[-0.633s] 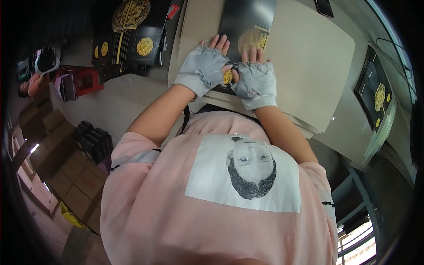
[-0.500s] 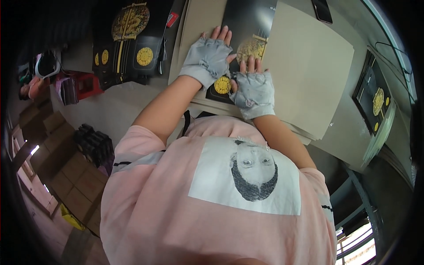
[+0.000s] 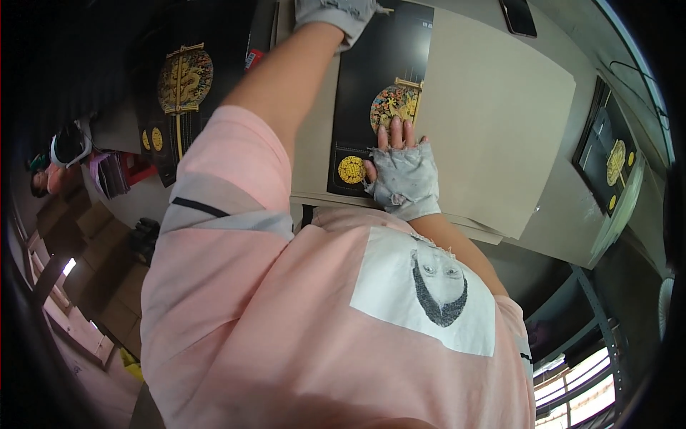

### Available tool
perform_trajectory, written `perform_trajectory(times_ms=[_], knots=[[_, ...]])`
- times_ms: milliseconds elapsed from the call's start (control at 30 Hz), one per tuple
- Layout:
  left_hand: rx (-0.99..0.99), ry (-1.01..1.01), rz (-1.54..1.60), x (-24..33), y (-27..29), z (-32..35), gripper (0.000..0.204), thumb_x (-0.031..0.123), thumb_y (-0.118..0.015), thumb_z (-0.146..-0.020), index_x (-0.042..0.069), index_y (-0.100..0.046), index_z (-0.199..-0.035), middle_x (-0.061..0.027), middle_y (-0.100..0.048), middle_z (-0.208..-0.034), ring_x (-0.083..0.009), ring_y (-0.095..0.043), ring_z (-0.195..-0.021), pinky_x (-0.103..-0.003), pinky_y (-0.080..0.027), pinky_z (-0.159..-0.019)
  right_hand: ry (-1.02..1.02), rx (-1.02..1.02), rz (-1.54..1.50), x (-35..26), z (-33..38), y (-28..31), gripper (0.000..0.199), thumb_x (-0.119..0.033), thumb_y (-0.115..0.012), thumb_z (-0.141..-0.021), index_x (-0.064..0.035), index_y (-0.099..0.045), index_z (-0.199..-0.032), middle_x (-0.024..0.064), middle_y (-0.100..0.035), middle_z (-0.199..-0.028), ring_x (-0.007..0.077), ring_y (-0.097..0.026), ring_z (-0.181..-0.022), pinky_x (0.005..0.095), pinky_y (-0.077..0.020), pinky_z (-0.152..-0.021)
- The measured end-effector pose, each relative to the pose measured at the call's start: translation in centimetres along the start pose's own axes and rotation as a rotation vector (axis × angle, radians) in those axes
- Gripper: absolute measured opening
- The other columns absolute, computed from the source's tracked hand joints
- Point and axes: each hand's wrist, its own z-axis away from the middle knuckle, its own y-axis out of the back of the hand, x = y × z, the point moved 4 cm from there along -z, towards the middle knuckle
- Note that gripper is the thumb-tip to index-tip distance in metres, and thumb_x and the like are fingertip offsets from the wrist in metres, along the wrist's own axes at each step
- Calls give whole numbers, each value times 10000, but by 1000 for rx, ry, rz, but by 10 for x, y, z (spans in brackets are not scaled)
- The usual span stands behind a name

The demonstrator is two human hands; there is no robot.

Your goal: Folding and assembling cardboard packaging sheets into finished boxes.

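A black printed sheet (image 3: 382, 43) with a round gold-and-coloured emblem and a smaller yellow medallion lies on a stack of grey-beige cardboard (image 3: 493, 107). My right hand (image 3: 406, 175), in a grey fingerless glove, lies flat with fingers stretched over the sheet's lower right edge and the emblem. My left hand (image 3: 336, 16), gloved alike, is at the top edge of the picture, by the sheet's far left corner. Most of its fingers are out of the picture, so its grip is hidden.
More black printed sheets (image 3: 207, 43) lie on the left. A phone (image 3: 518, 17) rests at the far right, and another black printed piece (image 3: 606, 154) lies at the right. Brown cartons (image 3: 107, 257) stand lower left, with a person (image 3: 53, 179) beyond them.
My left hand has moved far up and away along the sheet, toward its far end. My right hand stays on the sheet, nearly in place. The head view has shifted slightly.
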Motion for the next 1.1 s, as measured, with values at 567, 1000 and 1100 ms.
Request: perform_trajectory(times_ms=[567,1000,1100], knots=[[357,-89,187,-8,-26,218,761,423,-500,-1017,-53,-309,-1579,-285,-313,-1640,-425,-307,-1525,-519,-265,-1245,-4,102,87,-5,-3,9,674,-464,-498,-1004,-45,-448,-1530,235,-344,-1641,412,-326,-1523,642,-318,-1168],[-186,-70,86,-19,-16,380,789,466,-516,-1019,-37,-292,-1583,-286,-245,-1661,-453,-235,-1549,-553,-266,-1230,-9,201,138,-2,3,4,690,-495,-482,-1008,-60,-445,-1543,206,-363,-1642,373,-344,-1520,595,-319,-1181],[-102,-83,220,-4,-10,359,768,453,-493,-1022,-12,-289,-1598,-275,-253,-1666,-446,-244,-1549,-551,-259,-1234,4,219,121,1,1,0,720,-511,-493,-986,-61,-443,-1546,200,-372,-1638,377,-343,-1518,584,-306,-1188]])
